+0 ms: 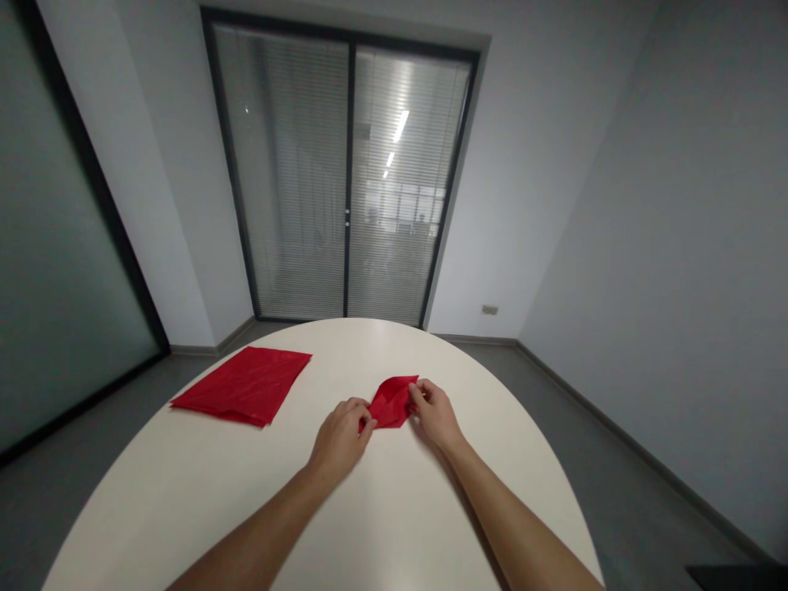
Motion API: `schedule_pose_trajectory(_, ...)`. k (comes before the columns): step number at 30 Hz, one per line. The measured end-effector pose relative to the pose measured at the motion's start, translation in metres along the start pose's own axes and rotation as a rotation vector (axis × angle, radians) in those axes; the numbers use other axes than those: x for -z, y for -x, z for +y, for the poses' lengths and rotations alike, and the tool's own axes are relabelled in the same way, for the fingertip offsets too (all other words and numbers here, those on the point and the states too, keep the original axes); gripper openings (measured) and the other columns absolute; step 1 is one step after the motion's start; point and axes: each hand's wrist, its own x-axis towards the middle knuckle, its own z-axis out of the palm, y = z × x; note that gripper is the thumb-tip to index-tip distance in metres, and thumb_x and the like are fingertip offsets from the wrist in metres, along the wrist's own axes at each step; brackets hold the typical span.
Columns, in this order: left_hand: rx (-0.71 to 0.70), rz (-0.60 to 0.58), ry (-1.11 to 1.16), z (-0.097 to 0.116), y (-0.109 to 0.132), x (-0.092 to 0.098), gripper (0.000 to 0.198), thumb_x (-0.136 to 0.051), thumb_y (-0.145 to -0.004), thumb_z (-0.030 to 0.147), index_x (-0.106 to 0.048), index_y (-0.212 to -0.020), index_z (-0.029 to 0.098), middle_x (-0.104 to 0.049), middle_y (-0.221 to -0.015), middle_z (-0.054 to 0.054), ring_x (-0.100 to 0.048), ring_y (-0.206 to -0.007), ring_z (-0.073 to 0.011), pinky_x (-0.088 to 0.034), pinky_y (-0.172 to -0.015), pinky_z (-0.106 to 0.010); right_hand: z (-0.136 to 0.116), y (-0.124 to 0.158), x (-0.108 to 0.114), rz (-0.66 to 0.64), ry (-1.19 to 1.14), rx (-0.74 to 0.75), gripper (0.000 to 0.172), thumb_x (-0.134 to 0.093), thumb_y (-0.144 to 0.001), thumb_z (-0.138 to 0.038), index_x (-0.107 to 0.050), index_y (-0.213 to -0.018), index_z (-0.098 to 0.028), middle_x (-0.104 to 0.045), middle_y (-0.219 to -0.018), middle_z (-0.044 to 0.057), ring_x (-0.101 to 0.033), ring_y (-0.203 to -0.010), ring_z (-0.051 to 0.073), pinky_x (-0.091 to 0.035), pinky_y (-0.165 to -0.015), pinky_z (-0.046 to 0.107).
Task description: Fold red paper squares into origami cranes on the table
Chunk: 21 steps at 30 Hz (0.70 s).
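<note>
Between my hands is a small, partly folded piece of thin red sheet [391, 402]; whether it is paper or plastic I cannot tell. My left hand [345, 428] pinches its left corner between thumb and fingers, close to the tabletop. At the right edge, my right hand [433, 410] grips the upper right corner, with the thumb in front. The middle of the red piece bulges up loosely between the two grips. Further left lies a flat stack of larger red sheets [249, 384], its edges slightly out of line, touched by neither hand.
A round cream-white table [394, 517] carries both red items; its curved edge runs around the far side. Beyond it stand a glass partition with blinds [295, 180] and white walls. A dark object [732, 577] shows at the lower right corner.
</note>
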Motion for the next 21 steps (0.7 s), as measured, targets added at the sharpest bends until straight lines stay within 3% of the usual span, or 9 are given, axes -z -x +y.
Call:
schedule_pose_trajectory(6,-0.031,0.005,-0.017,0.002,-0.001,0.001,0.008,-0.057,-0.087,0.016,-0.063,-0.084,0.020,-0.066,-0.101,-0.005,-0.060,-0.095,-0.0211,-0.048,-0.087,-0.035,0.002,0.000,-0.002,-0.098,-0.050,-0.009,0.034,-0.062,-0.084,-0.050,-0.062,-0.091,-0.017,-0.063,-0.066,0.000,-0.057,-0.059,0.015,-0.047,-0.060,0.028)
schedule_pose_trajectory(13,-0.035,0.041,0.021,0.005,0.000,0.003,0.006,-0.059,-0.086,0.020,-0.062,-0.091,0.022,-0.066,-0.100,-0.005,-0.060,-0.094,-0.0214,-0.049,-0.086,-0.035,-0.005,0.008,-0.002,-0.290,-0.013,-0.005,0.025,-0.066,-0.079,-0.030,-0.064,-0.100,-0.017,-0.073,-0.085,0.004,-0.067,-0.077,0.017,-0.052,-0.077,0.031)
schedule_pose_trajectory(21,0.011,0.059,0.057,0.007,-0.001,0.000,0.013,-0.058,-0.090,0.033,-0.065,-0.087,0.022,-0.063,-0.125,-0.008,-0.057,-0.117,-0.0251,-0.046,-0.103,-0.043,-0.007,0.010,0.006,-0.378,0.121,0.030,0.024,-0.062,-0.079,-0.019,-0.068,-0.102,-0.015,-0.073,-0.085,0.004,-0.066,-0.078,0.017,-0.050,-0.075,0.028)
